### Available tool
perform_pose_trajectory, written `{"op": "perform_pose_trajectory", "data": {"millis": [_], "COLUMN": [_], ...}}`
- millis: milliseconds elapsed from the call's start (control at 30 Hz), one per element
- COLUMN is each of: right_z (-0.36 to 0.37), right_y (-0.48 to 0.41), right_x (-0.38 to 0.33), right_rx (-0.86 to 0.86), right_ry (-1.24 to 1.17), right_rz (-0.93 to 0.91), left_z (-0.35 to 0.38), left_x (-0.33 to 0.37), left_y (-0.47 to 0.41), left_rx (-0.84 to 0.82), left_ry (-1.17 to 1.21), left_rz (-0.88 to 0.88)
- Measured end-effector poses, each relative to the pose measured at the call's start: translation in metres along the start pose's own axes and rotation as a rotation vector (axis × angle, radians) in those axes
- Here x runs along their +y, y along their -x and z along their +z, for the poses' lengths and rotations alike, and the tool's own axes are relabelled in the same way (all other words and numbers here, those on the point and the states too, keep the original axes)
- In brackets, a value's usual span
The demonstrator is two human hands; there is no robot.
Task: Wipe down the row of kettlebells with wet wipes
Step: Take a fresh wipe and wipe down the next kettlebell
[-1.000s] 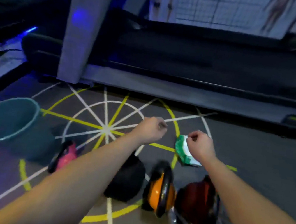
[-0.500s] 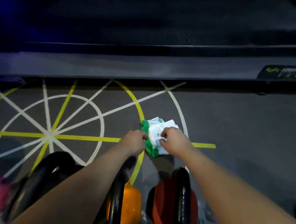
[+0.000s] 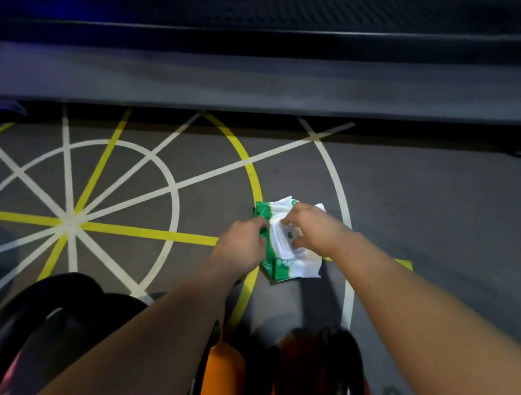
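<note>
On the floor [image 3: 448, 222], both hands grip the wipes pack [image 3: 290, 264].

One head-worn view looks steeply down and forward; floor [image 3: 415, 217] close, both forearms reaching in.

Glossy plastic wipes pack [image 3: 290, 261], shiny black kettlebell handle [image 3: 341, 393], and matt grey floor [image 3: 448, 222] with painted lines.

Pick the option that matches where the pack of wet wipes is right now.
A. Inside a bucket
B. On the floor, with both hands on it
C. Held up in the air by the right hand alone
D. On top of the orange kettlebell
B: the pack of wet wipes lies on the marked floor, the left hand at its green edge and the right hand on its top flap.
</note>
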State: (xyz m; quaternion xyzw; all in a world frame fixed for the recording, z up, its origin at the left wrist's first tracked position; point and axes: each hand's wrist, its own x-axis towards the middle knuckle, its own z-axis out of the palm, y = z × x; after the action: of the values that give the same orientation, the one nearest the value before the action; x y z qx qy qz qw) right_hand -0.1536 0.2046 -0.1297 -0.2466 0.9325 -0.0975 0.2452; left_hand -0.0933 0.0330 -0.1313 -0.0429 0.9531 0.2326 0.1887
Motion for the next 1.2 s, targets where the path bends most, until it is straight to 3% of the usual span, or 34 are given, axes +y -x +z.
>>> {"op": "perform_pose_trajectory", "data": {"millis": [133, 267, 467, 633, 800, 1033, 1200], "right_z": [0.005, 0.006, 0.006, 0.012, 0.004, 0.009, 0.007], "right_y": [0.002, 0.000, 0.002, 0.001, -0.010, -0.013, -0.005], "right_x": [0.002, 0.003, 0.001, -0.006, -0.032, -0.028, -0.017], "right_rx": [0.059, 0.270, 0.396, 0.066, 0.003, -0.001, 0.087], "right_ry": [0.029, -0.173, -0.267, 0.115, 0.395, 0.472, 0.344], "right_rz": [-0.043, -0.020, 0.080, 0.108, 0.089, 0.017, 0.011], "left_z": [0.003, 0.013, 0.013, 0.012, 0.010, 0.013, 0.018], "left_x": [0.006, 0.010, 0.013, 0.013, 0.014, 0.011, 0.007], "left_y": [-0.012, -0.023, -0.040, -0.046, -0.047, -0.048, -0.048], "left_rx": [0.108, 0.023, 0.131, 0.095, 0.078, 0.122, 0.143], "left_ry": [0.018, 0.035, 0.248, 0.274, 0.257, 0.297, 0.300], "left_rz": [0.040, 0.076, -0.035, -0.064, -0.084, -0.086, -0.067]}}
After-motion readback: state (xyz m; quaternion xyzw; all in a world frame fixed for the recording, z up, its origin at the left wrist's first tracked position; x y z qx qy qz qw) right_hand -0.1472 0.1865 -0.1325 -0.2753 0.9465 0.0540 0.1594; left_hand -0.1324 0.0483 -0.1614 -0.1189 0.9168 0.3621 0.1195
